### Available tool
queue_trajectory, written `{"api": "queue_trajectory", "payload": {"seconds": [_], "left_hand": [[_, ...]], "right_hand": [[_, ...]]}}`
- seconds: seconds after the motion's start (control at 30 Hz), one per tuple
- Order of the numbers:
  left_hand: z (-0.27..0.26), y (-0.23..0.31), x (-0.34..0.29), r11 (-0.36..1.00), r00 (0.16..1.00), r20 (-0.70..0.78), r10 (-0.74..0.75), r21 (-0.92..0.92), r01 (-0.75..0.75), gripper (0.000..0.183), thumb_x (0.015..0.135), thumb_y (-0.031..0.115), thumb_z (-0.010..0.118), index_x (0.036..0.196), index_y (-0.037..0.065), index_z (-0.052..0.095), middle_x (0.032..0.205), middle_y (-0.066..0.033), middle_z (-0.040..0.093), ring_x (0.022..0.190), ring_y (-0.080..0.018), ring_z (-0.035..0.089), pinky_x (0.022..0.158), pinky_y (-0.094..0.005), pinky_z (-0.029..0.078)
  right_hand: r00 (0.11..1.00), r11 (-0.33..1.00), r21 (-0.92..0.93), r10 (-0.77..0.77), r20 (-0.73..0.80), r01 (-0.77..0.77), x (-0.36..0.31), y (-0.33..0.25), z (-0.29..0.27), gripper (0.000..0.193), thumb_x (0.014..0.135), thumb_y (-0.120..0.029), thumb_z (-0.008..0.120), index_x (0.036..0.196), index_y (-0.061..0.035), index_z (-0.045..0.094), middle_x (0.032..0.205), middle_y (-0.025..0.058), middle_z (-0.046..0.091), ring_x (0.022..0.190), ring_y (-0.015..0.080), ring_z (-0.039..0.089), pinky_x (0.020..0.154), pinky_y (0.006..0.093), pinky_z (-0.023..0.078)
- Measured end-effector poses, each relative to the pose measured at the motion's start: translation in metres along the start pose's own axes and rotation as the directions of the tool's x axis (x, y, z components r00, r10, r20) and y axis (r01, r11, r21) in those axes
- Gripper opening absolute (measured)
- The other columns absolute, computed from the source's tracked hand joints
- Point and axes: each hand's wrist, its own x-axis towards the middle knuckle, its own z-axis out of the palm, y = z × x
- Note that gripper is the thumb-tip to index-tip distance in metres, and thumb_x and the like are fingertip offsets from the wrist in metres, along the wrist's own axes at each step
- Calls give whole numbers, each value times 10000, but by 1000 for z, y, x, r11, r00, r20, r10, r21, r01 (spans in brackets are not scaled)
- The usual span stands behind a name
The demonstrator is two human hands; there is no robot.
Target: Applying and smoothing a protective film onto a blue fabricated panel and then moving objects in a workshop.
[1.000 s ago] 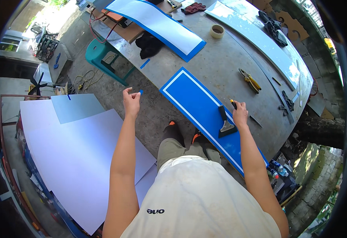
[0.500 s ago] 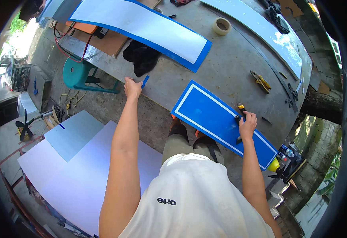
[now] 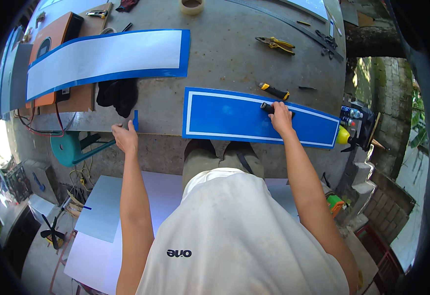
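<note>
My right hand [image 3: 280, 118] rests over a blue panel with a white border line [image 3: 225, 115] at the table's near edge. Its fingers are closed round a black-handled tool [image 3: 266, 106]; the rest is mostly hidden beneath the hand. Just beyond, a yellow and black utility knife [image 3: 274, 91] lies on the table. My left hand [image 3: 125, 137] is at the table edge further left, thumb and fingers apart. A narrow blue strip [image 3: 136, 119] stands beside the thumb, at the edge. Near it lies a crumpled black cloth [image 3: 118, 96].
A long white sheet with blue borders [image 3: 112, 54] lies over an orange device [image 3: 53, 39]. Combination pliers [image 3: 275, 44], a tape roll [image 3: 191, 6] and a long metal ruler [image 3: 284, 22] are on the table [image 3: 220, 54]. A teal stool [image 3: 70, 147] stands below left.
The view has turned, so the table edge now runs nearly level and everything on it appears shifted left. The left hand's fingers have spread beside the blue strip. The right hand stays on the black-handled tool.
</note>
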Motion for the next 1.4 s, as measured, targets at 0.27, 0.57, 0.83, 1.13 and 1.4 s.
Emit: {"api": "queue_trajectory", "payload": {"seconds": [0.27,0.57,0.83,1.13,1.4], "left_hand": [[-46,125,-213,623,696,464,547,-781,31,764,915,235,821,1473,-3,355,1363,-202,603,1200,-289,629,1065,-409,488],[-54,205,-296,260,511,682,523,-699,667,773,1015,150,704,1608,54,218,1178,-151,675,1076,-161,662,924,-293,545],[-50,253,-333,433,514,643,568,-765,477,691,1026,88,673,1588,45,273,1188,-159,691,1099,-159,658,942,-286,525],[12,297,-280,577,514,283,810,-546,-608,636,952,55,688,1524,92,411,1275,-137,689,1181,-332,633,1039,-463,463],[98,386,-235,397,288,284,915,-499,-770,550,958,59,645,1480,121,483,1306,-136,663,1270,-347,572,1113,-460,418]], "right_hand": [[984,785,615,45,-173,73,-83,-47,-70,376,846,-228,843,1038,-2,612,856,100,645,755,222,637,682,357,525],[988,-251,957,12,151,-143,-172,-23,-32,300,855,-114,862,1028,-41,628,870,-15,612,790,70,585,681,254,507],[985,-192,972,-129,115,-138,-179,20,5,405,849,-65,848,1221,-15,697,1038,49,726,905,91,665,756,252,556],[833,159,985,534,-143,67,-113,111,10,288,902,-84,792,1167,9,725,865,34,738,763,74,653,729,248,536],[832,541,839,437,-342,61,-54,111,22,184,886,-148,781,953,23,775,849,123,698,688,224,650,665,360,508]]}}
